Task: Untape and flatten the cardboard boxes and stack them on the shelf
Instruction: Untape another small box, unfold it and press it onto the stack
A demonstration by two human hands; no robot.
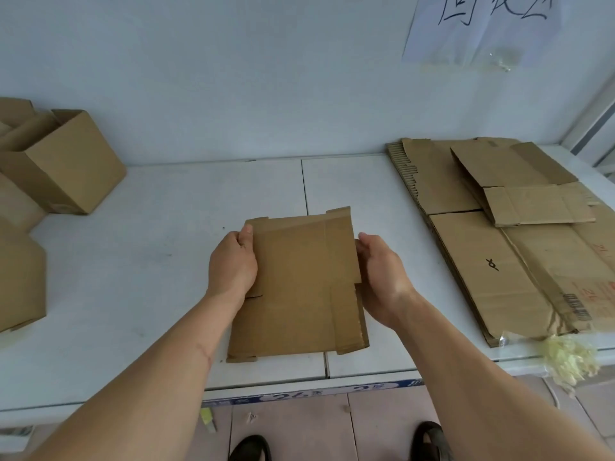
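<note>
A flattened cardboard box (299,287), matte brown with notched flap edges and faint crease lines, is held over the middle of the smooth white tabletop (159,261). Its left edge is gripped by the left hand (233,266), thumb on top; its right edge is clasped by the right hand (382,277). To the right, a stack of flattened boxes (499,241) with exposed corrugated edges lies flat. Unflattened open boxes (63,161) stand at the left.
</note>
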